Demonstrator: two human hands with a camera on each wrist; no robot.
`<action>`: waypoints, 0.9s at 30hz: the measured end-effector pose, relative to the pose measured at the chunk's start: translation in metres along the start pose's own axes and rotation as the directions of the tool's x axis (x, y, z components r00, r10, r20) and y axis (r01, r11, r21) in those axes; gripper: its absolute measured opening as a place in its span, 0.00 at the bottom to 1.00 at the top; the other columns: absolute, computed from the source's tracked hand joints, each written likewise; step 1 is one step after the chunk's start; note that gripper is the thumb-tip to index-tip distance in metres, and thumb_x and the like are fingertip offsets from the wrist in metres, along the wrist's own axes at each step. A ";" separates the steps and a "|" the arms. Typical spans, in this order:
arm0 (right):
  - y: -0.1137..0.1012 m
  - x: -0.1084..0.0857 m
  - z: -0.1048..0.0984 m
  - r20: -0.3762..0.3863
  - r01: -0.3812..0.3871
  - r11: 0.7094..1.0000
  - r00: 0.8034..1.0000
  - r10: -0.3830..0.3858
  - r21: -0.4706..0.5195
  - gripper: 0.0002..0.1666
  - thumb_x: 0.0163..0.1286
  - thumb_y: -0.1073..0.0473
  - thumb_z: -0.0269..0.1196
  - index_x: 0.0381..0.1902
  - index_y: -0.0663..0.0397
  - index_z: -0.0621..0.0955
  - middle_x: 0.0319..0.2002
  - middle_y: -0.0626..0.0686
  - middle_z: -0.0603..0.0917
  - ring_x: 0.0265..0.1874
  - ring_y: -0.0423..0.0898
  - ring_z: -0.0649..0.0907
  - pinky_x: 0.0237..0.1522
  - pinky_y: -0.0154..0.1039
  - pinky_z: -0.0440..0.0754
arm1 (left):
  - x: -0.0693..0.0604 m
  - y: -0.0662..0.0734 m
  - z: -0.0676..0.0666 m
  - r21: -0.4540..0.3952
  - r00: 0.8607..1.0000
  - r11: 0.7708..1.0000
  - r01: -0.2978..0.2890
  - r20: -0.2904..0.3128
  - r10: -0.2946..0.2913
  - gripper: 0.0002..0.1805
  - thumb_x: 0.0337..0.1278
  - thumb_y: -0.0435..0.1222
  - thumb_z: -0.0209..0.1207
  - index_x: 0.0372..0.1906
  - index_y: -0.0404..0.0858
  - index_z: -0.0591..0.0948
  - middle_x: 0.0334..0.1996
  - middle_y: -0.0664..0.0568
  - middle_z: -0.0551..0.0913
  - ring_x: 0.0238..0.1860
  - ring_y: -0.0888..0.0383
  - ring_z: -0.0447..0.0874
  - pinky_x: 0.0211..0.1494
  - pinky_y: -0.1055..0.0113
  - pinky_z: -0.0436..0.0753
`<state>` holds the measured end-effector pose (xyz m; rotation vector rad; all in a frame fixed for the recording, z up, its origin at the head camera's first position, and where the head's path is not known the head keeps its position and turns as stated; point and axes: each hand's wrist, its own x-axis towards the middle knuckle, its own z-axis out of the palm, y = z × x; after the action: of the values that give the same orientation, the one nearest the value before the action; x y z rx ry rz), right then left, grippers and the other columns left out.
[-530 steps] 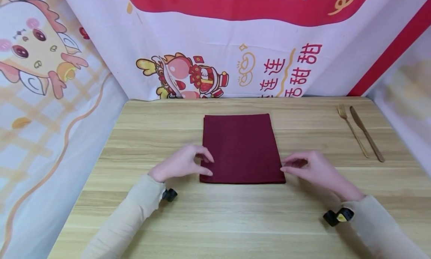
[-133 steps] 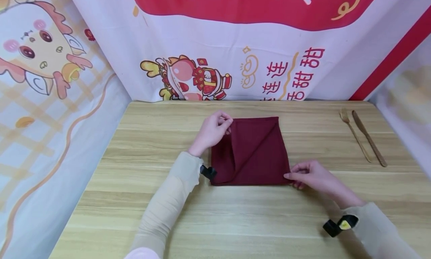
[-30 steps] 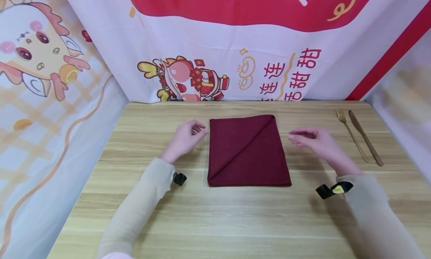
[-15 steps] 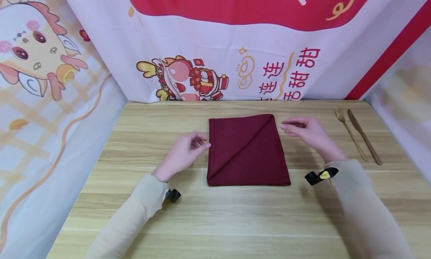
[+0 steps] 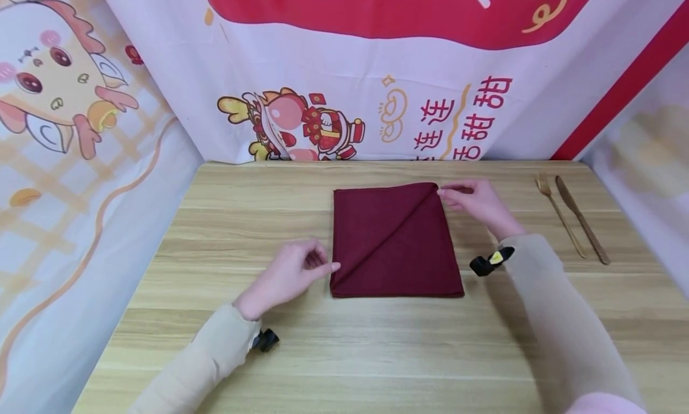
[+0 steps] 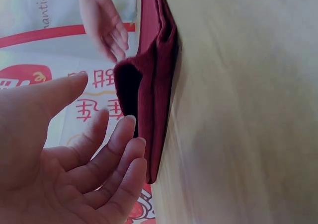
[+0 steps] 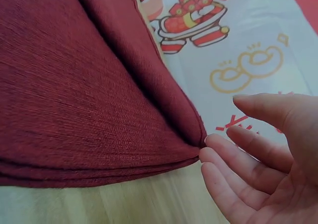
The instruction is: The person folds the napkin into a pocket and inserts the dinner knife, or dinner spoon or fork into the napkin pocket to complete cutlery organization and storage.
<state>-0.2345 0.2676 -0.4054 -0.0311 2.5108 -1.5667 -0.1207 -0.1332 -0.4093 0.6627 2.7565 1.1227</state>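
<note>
A dark red cloth (image 5: 398, 246) lies folded into a square, a diagonal fold running from its near left corner to its far right corner. My left hand (image 5: 287, 276) is beside the near left corner, fingers loosely bent and holding nothing; the left wrist view shows it (image 6: 89, 159) by the layered edge of the cloth (image 6: 156, 95). At the far right corner is my right hand (image 5: 476, 201). In the right wrist view the fingertips of that hand (image 7: 263, 159) are at the corner of the cloth (image 7: 124, 114), thumb apart and not pinching.
A gold fork (image 5: 562, 216) and a gold knife (image 5: 584, 222) lie at the right of the wooden table (image 5: 344, 348). A printed fabric backdrop (image 5: 344, 61) stands behind the table, with another patterned sheet (image 5: 70, 210) along the left side.
The cloth has gained a diagonal fold since the oldest view. Over the last second my left hand has moved nearer my body along its left edge, and my right hand inward to the far right corner.
</note>
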 end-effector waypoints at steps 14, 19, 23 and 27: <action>0.007 0.041 0.012 -0.028 -0.029 0.999 0.999 0.029 -0.018 0.25 0.80 0.55 0.58 0.64 0.69 0.77 0.39 0.62 0.87 0.29 0.44 0.86 0.38 0.40 0.87 | -0.012 0.002 0.012 0.003 0.993 1.000 0.012 0.116 -0.013 0.06 0.61 0.41 0.71 0.29 0.48 0.86 0.24 0.65 0.81 0.27 0.64 0.80 0.33 0.68 0.81; 0.010 0.050 0.017 -0.022 -0.033 0.998 0.999 0.032 -0.052 0.21 0.80 0.60 0.57 0.61 0.72 0.78 0.31 0.60 0.86 0.20 0.42 0.84 0.25 0.35 0.84 | -0.013 0.001 0.013 0.014 0.993 1.000 -0.004 0.122 0.002 0.05 0.62 0.37 0.70 0.31 0.45 0.86 0.25 0.64 0.81 0.27 0.65 0.80 0.33 0.69 0.81; 0.016 0.055 0.019 -0.036 -0.036 0.995 0.999 0.033 -0.090 0.20 0.79 0.60 0.57 0.59 0.72 0.79 0.29 0.59 0.86 0.19 0.41 0.83 0.22 0.33 0.82 | -0.014 -0.003 0.012 0.000 0.991 1.000 -0.017 0.132 0.017 0.05 0.62 0.35 0.70 0.30 0.44 0.86 0.24 0.62 0.82 0.27 0.65 0.80 0.32 0.69 0.81; 0.019 0.058 0.021 -0.062 -0.043 0.990 0.997 0.035 -0.131 0.19 0.79 0.59 0.58 0.57 0.70 0.80 0.28 0.57 0.85 0.19 0.40 0.82 0.22 0.33 0.81 | -0.015 -0.005 0.011 -0.005 0.988 0.999 -0.036 0.149 0.036 0.06 0.61 0.33 0.70 0.29 0.44 0.86 0.24 0.61 0.82 0.26 0.65 0.80 0.31 0.69 0.81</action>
<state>-0.2870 0.2506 -0.4398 0.0474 2.6413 -1.4040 -0.1063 -0.1359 -0.4219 0.7664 2.6273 1.0369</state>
